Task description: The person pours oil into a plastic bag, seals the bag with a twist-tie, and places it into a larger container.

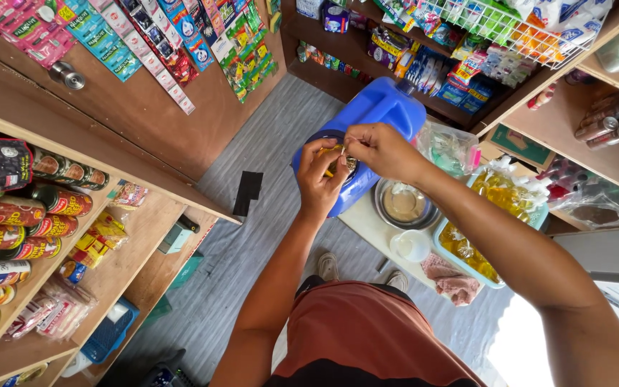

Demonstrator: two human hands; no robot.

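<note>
left hand (318, 179), right hand (379, 149), fingertips pinched together

Between your left hand (319, 179) and right hand (381, 149) sits a small clear glossy plastic bag (339, 159). Beneath them: a smooth blue plastic jug (385, 107). Beside your right forearm: a dull metal bowl (404, 204) and rough pink cloth (451, 279). Left of your left arm: matt wooden shelves (134, 244).

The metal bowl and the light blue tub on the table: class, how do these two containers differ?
The metal bowl is round and shiny grey; the light blue tub is rectangular plastic. The bowl is smaller and holds pale contents and a clear wrapper; the larger tub is packed with small tied bags of yellow liquid. The bowl lies nearer the blue jug. Both sit open-topped on the white table.
</note>
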